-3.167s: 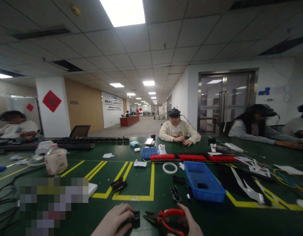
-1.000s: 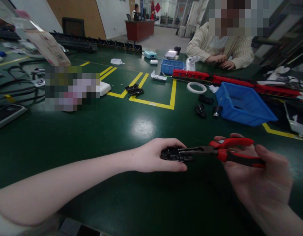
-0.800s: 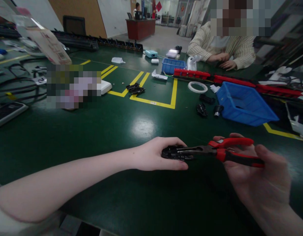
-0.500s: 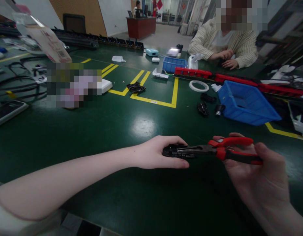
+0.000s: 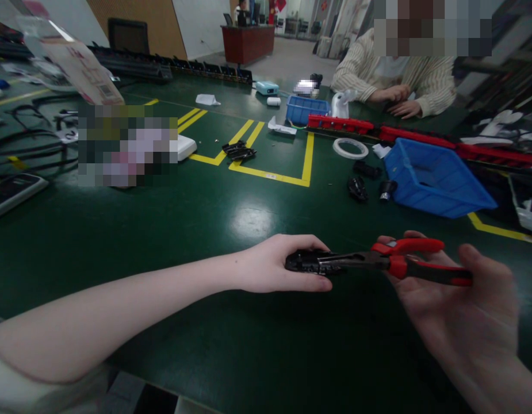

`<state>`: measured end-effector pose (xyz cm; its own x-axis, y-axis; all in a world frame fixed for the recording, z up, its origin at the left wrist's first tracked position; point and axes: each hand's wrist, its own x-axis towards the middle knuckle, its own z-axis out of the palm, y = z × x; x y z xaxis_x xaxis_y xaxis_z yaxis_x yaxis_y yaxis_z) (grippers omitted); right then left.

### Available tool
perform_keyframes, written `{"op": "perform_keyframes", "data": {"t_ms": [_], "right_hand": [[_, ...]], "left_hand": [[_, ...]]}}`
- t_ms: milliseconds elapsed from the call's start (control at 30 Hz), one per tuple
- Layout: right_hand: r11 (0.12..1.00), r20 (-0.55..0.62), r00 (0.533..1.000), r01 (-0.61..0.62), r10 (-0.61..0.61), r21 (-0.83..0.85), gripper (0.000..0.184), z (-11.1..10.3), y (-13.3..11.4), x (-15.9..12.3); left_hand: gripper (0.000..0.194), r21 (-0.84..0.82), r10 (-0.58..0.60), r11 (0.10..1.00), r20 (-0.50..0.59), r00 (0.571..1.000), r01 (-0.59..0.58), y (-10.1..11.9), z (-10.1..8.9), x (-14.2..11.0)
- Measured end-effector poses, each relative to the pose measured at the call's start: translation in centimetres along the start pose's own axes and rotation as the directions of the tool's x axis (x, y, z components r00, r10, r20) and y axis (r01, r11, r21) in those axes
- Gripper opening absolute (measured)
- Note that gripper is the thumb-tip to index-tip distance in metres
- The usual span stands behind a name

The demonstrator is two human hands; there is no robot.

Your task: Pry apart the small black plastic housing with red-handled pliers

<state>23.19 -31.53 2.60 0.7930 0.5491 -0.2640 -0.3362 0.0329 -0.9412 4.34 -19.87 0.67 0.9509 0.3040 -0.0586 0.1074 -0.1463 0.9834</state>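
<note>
My left hand (image 5: 283,264) grips a small black plastic part (image 5: 303,261) between thumb and fingers, low over the green table. In my right hand (image 5: 459,305) lie red-and-black handled long-nose pliers (image 5: 408,261), their handles spread apart. The long dark jaws point left and reach over the black part; whether the tips pinch anything, I cannot tell. Part of the black piece is hidden by my left fingers. Beyond my hands, several black parts (image 5: 358,188) lie beside a blue bin (image 5: 442,178).
A roll of white tape (image 5: 351,148) and a red rail (image 5: 416,140) lie farther back. Several thin black pieces (image 5: 238,150) rest on yellow tape lines. A smaller blue basket (image 5: 307,109) stands near a person in a striped shirt (image 5: 356,66) across the table. Black cables (image 5: 33,132) lie left.
My right hand and the pliers have shifted slightly to the right, drawing the jaws a little back along the black part. My left hand stays almost in place.
</note>
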Motion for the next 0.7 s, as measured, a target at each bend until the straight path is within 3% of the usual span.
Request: {"op": "perform_keyframes", "data": {"t_ms": [300, 700], "right_hand": [[0.997, -0.014, 1.0, -0.014, 0.013, -0.073, 0.031, 0.19, -0.13, -0.04], [0.994, 0.045, 0.995, 0.093, -0.09, -0.053, 0.031, -0.09, -0.1, -0.42]], "left_hand": [[0.032, 0.027, 0.007, 1.0, -0.005, 1.0, -0.007, 0.01, 0.0, 0.05], [0.027, 0.055, -0.018, 0.998, -0.01, 1.0, 0.018, 0.36, -0.22, -0.1]]}}
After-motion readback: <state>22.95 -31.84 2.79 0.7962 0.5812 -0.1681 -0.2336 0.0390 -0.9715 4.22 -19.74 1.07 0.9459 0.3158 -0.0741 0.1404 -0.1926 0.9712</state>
